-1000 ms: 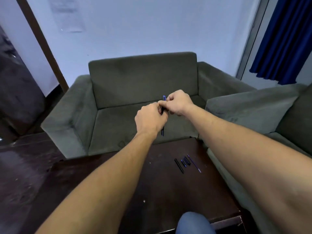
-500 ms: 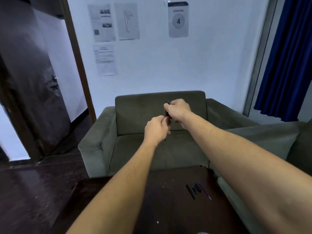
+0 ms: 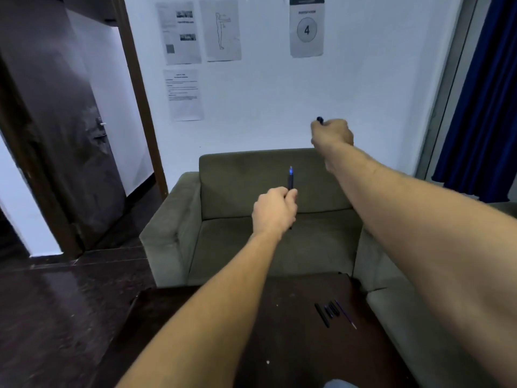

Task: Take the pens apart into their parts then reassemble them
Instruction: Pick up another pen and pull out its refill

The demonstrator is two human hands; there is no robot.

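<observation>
- Two hands were raised above the table (image 3: pixel 293 354) and held well apart. I took this as one pen split between them during the taking-apart step.
- The left hand (image 3: pixel 275 211) was curled in a fist round the lower barrel of the pen (image 3: pixel 291 179) and held it upright in front of the sofa (image 3: pixel 251 177). A low grip like that would steady the barrel and leave its top free.
- The right hand (image 3: pixel 333 134) was higher and further right, its fingers closed on a small dark piece (image 3: pixel 320 120) that poked out of the fist. It was probably a cap or end piece, but too blurred to be sure.
- The pen looked slim and dark, with a bright blue tip at its upper end.
- The loose parts (image 3: pixel 330 310) lay in a tidy row near the table's right edge, toward the far right corner. They were short dark pieces side by side, with a thin refill (image 3: pixel 345 317) just beside them, likely grouped so nothing strayed before reassembly.
</observation>
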